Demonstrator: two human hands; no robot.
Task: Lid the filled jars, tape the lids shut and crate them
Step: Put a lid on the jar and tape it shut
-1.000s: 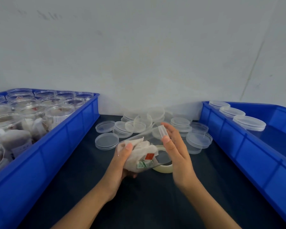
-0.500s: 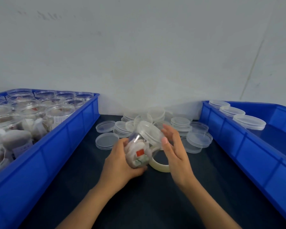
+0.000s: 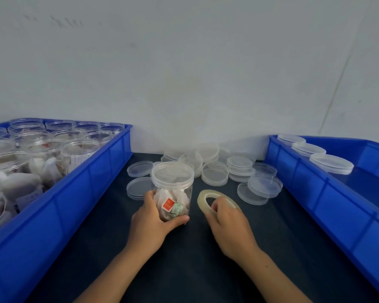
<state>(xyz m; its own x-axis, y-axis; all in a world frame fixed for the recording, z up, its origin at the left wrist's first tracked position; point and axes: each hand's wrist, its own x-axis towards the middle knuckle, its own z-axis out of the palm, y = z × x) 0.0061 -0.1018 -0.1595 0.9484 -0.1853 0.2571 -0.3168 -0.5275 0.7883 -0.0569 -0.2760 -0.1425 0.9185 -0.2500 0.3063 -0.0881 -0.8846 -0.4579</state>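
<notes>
Jar (image 3: pixel 173 193) upright on mat, lid (image 3: pixel 172 173) on, left hand (image 3: pixel 150 224) gripping base. Right hand (image 3: pixel 228 219) pinches tape roll (image 3: pixel 208 201) just right of jar. I judge taping next; right hand nearer.

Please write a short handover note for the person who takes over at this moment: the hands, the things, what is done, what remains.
Left hand grips the jar, upright on the table, lid on.
Right hand holds the tape roll beside the jar.
Spare lids lie behind it.
Left crate holds unlidded filled jars; right crate holds three lidded jars.
Done: this jar is lidded. Left: tape it, put it in the right crate, then the remaining jars.
</notes>
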